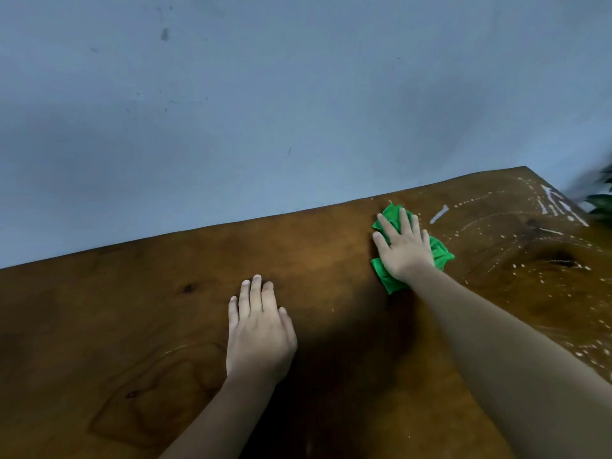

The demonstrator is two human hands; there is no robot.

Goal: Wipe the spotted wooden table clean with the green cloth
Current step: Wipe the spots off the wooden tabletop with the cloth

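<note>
wall (231, 94): pale blue, scuffed, small dark marks | plant leaves (601, 207): far right edge, blurred

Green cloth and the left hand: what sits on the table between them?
Only bare, shadowed wooden table, save one tiny speck, between left hand and green cloth; head view.

Your left hand (260, 336) lies flat on the table (132, 309), near its middle and closer to you. Your right hand (405, 250) is farther back and to the right, fingers flat on the cloth (442, 256), which lies on the table near its far edge. Right of the cloth, spots and streaks (438, 214) spread across the table to its far right corner. The wall (265, 94) stands behind the table, and leaves (601, 207) show just beyond that corner
</note>
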